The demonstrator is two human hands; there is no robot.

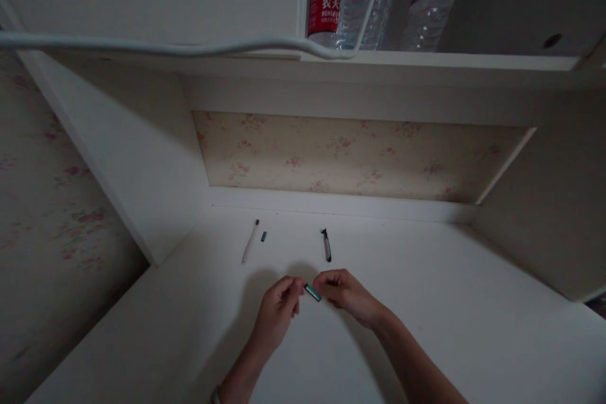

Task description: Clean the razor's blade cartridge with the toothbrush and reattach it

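A small green, black and white razor cartridge (313, 292) is between my two hands, tilted, a little above the white desk. My left hand (279, 309) is closed, with thumb and forefinger pinched at the cartridge's left end. The curled fingers of my right hand (348, 297) are closed against its upper right side; their exact contact is hard to make out. Beyond my hands lies a black and grey razor handle (327, 247). Farther left are a white toothbrush (250, 242) with a dark head and a second small green cartridge (264, 237), both lying flat.
The white desk (449, 315) is bounded by side panels and a back ledge (341, 204). Overhead runs a shelf (440, 62) holding several plastic bottles (364, 0). A pale cable (156, 46) hangs across the shelf front. Floral wallpaper (71, 214) covers the left wall.
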